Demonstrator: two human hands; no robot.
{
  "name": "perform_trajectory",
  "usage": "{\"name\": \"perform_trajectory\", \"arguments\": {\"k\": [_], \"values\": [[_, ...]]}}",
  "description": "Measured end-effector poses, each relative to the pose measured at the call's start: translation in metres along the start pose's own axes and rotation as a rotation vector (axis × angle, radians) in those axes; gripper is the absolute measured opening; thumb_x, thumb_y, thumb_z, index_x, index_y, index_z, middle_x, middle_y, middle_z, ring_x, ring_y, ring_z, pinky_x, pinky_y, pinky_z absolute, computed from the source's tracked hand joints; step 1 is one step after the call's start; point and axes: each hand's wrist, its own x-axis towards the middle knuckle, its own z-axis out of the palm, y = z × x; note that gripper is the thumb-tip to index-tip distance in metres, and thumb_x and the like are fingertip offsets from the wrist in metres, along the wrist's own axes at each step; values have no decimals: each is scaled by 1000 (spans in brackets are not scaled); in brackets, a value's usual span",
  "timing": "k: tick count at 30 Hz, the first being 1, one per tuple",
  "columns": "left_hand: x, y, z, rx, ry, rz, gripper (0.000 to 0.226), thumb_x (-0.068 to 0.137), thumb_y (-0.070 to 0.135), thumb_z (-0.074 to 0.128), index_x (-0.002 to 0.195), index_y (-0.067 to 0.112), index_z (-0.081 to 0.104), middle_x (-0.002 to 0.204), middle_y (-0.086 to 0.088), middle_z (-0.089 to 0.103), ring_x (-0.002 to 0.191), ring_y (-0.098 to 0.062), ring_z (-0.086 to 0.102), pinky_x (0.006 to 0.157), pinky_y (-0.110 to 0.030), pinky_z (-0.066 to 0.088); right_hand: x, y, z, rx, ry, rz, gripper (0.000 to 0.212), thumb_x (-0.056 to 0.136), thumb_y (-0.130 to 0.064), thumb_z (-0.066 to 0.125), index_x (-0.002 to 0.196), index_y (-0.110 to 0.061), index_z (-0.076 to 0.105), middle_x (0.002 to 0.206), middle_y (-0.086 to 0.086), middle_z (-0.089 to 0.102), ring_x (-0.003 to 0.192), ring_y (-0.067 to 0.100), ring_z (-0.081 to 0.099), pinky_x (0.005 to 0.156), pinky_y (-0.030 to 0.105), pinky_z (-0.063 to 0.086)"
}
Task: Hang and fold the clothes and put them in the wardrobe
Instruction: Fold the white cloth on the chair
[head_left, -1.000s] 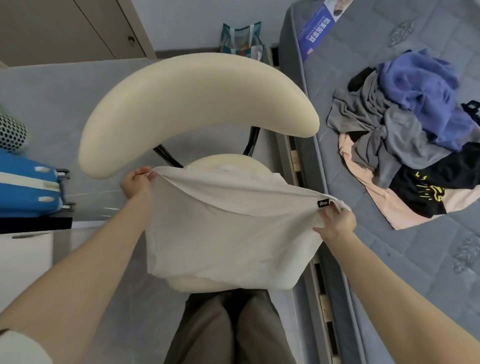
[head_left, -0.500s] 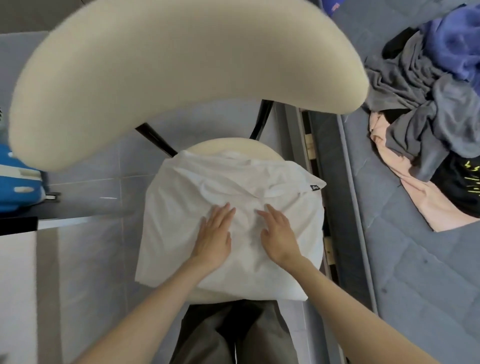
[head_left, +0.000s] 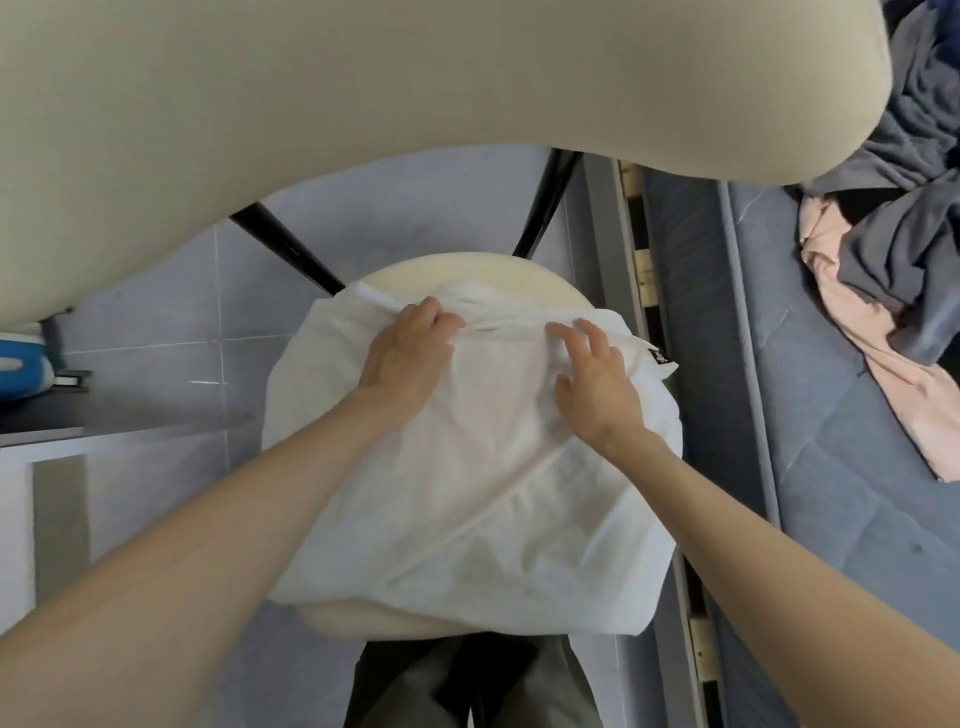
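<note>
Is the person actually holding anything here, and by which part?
The left hand grips a fold of the white garment near its far edge. The right hand only rests flat on it, fingers spread.

A white garment (head_left: 467, 493) is spread over the round cream seat (head_left: 467, 270) of a chair, beneath its curved backrest (head_left: 363, 104). A fold at the garment's far edge is gripped by the left hand (head_left: 408, 358). The right hand (head_left: 597, 384) is laid flat beside it, fingers (head_left: 592, 338) spread. A heap of clothes (head_left: 904, 249) is seen on the bed (head_left: 831, 493).
</note>
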Motion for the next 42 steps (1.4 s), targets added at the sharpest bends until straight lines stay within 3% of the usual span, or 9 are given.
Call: {"name": "perform_trajectory", "arguments": {"k": [4,6,10,15,19,25,32,37,42], "values": [[2,-2,-4,41,37,-38,16,96,4,50,108,14,56,108,-5,47,72,-28,54,56,-38,41,-1,1,0,101,84,8,42,89,5,42,128,-10,50,135,11,36,98,35,54,69,35,42],[3,-2,-6,29,81,-24,15,95,4,52,107,13,53,107,-7,46,61,-26,46,50,-34,32,1,0,-1,141,118,25,34,91,5,41,121,-3,54,129,13,40,92,34,57,78,38,46],[0,2,-9,-107,112,15,22,96,13,53,118,16,49,115,-3,41,83,-18,50,58,-33,38,0,1,-5,153,85,-12,41,93,6,39,130,-3,53,135,11,41,103,30,55,81,24,42],[-18,-11,1,118,-4,-52,34,100,25,48,133,19,48,126,-4,47,105,-28,49,80,-36,42,3,-1,-6,53,-64,-20,36,95,-3,43,125,-9,61,158,3,18,120,35,45,94,31,38],[-17,-16,-3,57,47,-91,32,100,22,45,132,23,44,109,-3,54,97,-27,53,77,-36,40,10,-6,-4,47,-102,-14,37,95,-4,41,122,-13,64,160,-3,15,127,32,39,100,31,32],[-9,-18,-14,-67,53,-128,13,99,27,51,94,16,57,92,5,53,85,-21,54,65,-31,36,9,-16,-6,72,-42,-60,37,91,6,39,118,0,63,136,8,45,107,32,56,87,29,43],[3,-15,-32,-91,256,-312,15,101,22,39,99,12,50,83,-2,51,71,-26,46,59,-35,34,8,-25,-21,58,55,-158,38,94,2,42,129,0,56,145,7,40,99,32,60,82,33,45],[2,-11,-28,-303,215,-384,21,101,12,33,117,11,48,105,-8,63,91,-31,56,68,-36,40,8,-25,-13,41,-143,-87,46,98,-8,44,143,-10,40,163,-1,2,116,29,55,93,32,43],[-44,3,-5,-351,208,-262,44,98,4,39,141,9,41,144,-8,45,131,-27,43,108,-37,34,-30,-24,9,43,-73,-170,52,96,-8,48,146,-19,40,162,2,12,146,25,18,117,35,25]]}}
